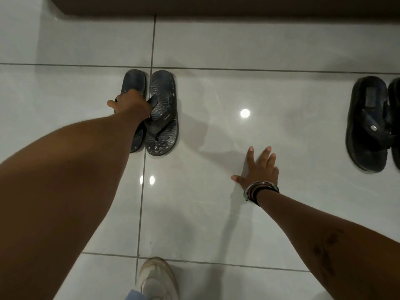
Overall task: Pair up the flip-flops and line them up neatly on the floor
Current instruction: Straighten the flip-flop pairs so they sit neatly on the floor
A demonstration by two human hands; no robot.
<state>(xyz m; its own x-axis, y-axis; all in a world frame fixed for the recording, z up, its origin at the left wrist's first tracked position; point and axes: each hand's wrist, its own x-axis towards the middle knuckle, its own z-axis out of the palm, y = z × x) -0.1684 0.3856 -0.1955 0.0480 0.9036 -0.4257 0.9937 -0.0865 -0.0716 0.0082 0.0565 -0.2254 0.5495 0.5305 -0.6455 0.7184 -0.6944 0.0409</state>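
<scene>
Two dark patterned flip-flops lie side by side on the pale tiled floor, toes toward me: the left one and the right one. My left hand reaches over the left flip-flop, fingers curled around the straps where the two meet; the grip itself is partly hidden by my wrist. My right hand, with bracelets on the wrist, hovers spread and holds nothing over bare tiles to the right. A black flip-flop lies at the far right, with a second one beside it cut off by the frame edge.
A dark brown skirting or furniture base runs along the top. My foot in a pale shoe stands at the bottom centre. Glossy floor tiles stretch between the two pairs.
</scene>
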